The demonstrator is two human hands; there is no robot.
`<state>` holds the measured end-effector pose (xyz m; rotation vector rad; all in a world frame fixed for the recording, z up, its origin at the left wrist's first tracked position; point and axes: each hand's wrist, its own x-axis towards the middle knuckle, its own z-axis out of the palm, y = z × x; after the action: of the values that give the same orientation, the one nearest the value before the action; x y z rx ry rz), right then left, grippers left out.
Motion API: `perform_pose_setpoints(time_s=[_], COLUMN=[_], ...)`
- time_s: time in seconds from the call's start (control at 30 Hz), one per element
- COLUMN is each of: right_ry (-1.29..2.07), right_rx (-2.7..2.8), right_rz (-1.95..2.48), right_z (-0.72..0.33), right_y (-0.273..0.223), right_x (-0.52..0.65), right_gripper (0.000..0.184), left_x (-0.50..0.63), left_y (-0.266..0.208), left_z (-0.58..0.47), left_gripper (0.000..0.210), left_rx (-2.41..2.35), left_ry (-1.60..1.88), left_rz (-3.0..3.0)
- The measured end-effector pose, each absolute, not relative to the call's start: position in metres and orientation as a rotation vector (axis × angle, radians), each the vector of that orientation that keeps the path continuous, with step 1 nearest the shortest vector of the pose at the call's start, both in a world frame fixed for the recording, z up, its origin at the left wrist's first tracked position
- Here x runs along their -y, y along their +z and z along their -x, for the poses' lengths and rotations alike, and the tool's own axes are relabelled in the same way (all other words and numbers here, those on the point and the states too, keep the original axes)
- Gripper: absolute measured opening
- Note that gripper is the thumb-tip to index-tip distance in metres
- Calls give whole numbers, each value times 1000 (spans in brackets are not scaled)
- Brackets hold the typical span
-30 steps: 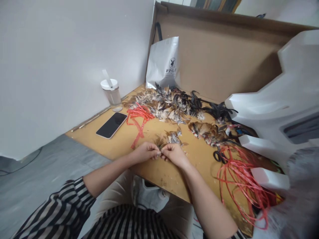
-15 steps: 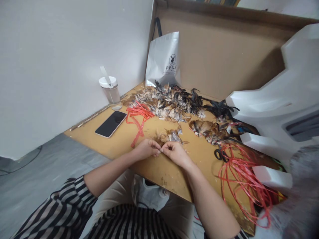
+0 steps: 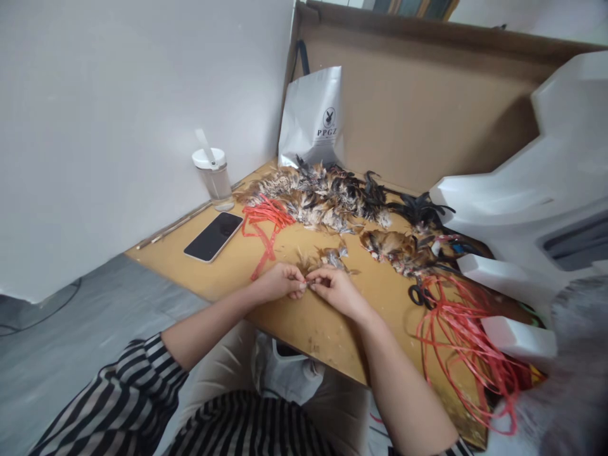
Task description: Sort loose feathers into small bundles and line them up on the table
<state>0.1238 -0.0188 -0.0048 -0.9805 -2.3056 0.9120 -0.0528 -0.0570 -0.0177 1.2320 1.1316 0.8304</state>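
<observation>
Near the front edge of the table (image 3: pixel 323 326), my left hand (image 3: pixel 281 282) and my right hand (image 3: pixel 338 290) meet fingertip to fingertip. Both are closed in a pinch. Whatever lies between the fingers is too small and covered to make out. Just behind the fingertips is a small heap of loose brown and grey feathers (image 3: pixel 334 256). A bundle of brown feathers (image 3: pixel 396 247) lies to the right of it. Farther back runs a long pile of brown, cream and black feather bundles (image 3: pixel 323 196). Flat red plastic strips (image 3: pixel 266 212) lie left of my hands.
A phone (image 3: pixel 213 237) and a lidded cup (image 3: pixel 215 180) are on the left. At the back stands a silver bag (image 3: pixel 311 120). Black-handled scissors (image 3: pixel 418 295), a tangle of red strips (image 3: pixel 468 342) and white foam pieces (image 3: pixel 517 339) crowd the right side.
The view has shifted slightly. My fingers stay pinched together in nearly the same place, with the right fingers a little differently bent.
</observation>
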Motion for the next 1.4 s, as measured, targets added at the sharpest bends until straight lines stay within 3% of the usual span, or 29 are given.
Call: perform_pose_setpoints(time_s=[0.3, 0.8, 1.1, 1.4], right_ry=[822, 1482, 1153, 1088], right_rx=[2373, 2024, 2358, 2354], right_rz=[896, 1104, 1004, 1029], right_z=[-121, -117, -115, -115], right_y=[0, -6, -13, -25], right_x=[22, 22, 22, 18], right_gripper=[12, 21, 18, 16], left_x=[56, 54, 65, 81], left_y=[-17, -16, -22, -10], left_z=[53, 56, 55, 51], left_gripper=[23, 18, 9, 12], left_rx=[-1156, -1143, -1178, -1444], left_ry=[829, 767, 816, 893], left_rz=[-1158, -1240, -1548, -2034])
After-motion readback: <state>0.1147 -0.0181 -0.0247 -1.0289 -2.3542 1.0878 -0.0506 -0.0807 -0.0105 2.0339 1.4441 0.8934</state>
